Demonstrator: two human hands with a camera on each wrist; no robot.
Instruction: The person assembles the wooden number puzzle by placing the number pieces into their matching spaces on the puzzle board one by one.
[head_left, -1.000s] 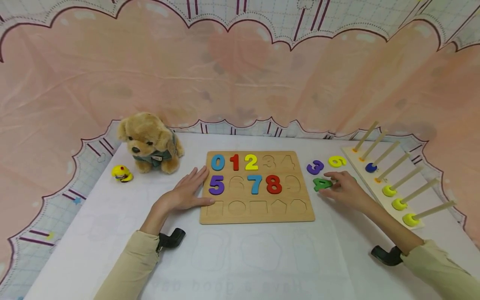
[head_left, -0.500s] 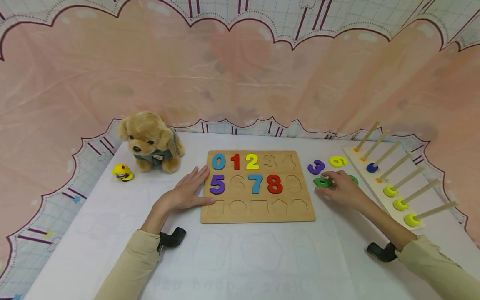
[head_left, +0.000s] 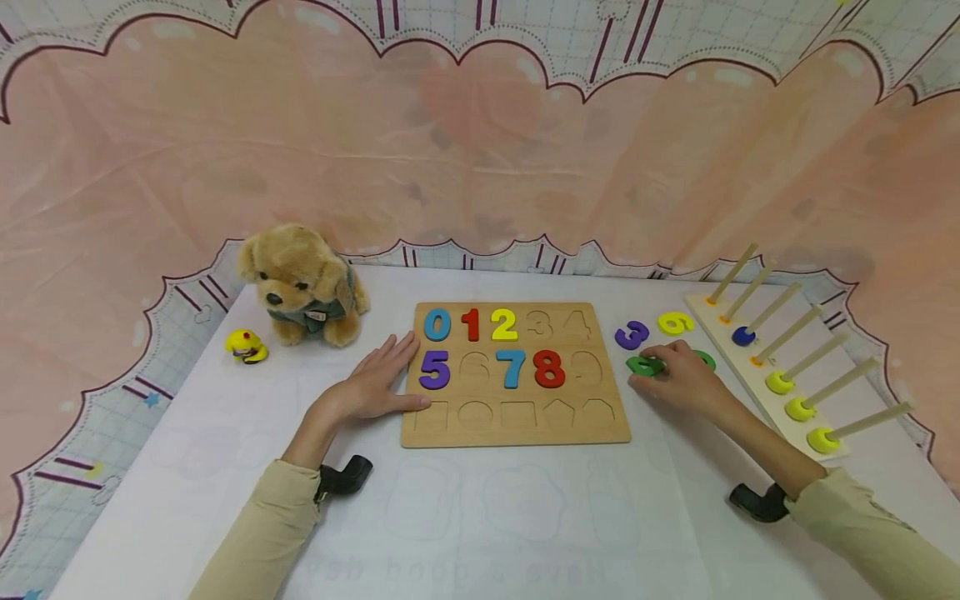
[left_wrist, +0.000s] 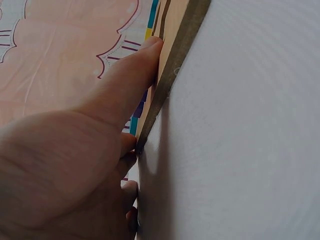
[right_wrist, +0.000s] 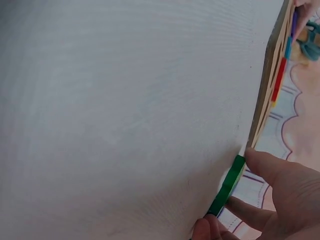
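Observation:
My left hand (head_left: 378, 385) rests on the left edge of a wooden number puzzle board (head_left: 517, 427), thumb on its face and fingers extended. In the left wrist view the thumb (left_wrist: 135, 67) lies along the board's edge (left_wrist: 172, 75). Right of the board, my right hand (head_left: 684, 377) pinches a green number 4 (head_left: 643, 367) between thumb and fingers, low at the tabletop. The right wrist view shows this green piece (right_wrist: 227, 185) edge-on. Beyond the hand lie a purple 3 (head_left: 632, 335) and a yellow 6 (head_left: 675, 323). Another green piece (head_left: 706, 359) is partly hidden behind it.
Numbers 0, 1, 2, 5, 7 and 8 sit in the board's recesses. A peg rack (head_left: 757, 362) with coloured rings stands at the right. A plush dog (head_left: 303, 287) and a yellow toy duck (head_left: 245, 346) stand at the back left on the white table (head_left: 480, 517).
My right hand has drawn slightly left and closed its fingers on the green 4. The green piece behind it has come into view. My left hand keeps its place on the board.

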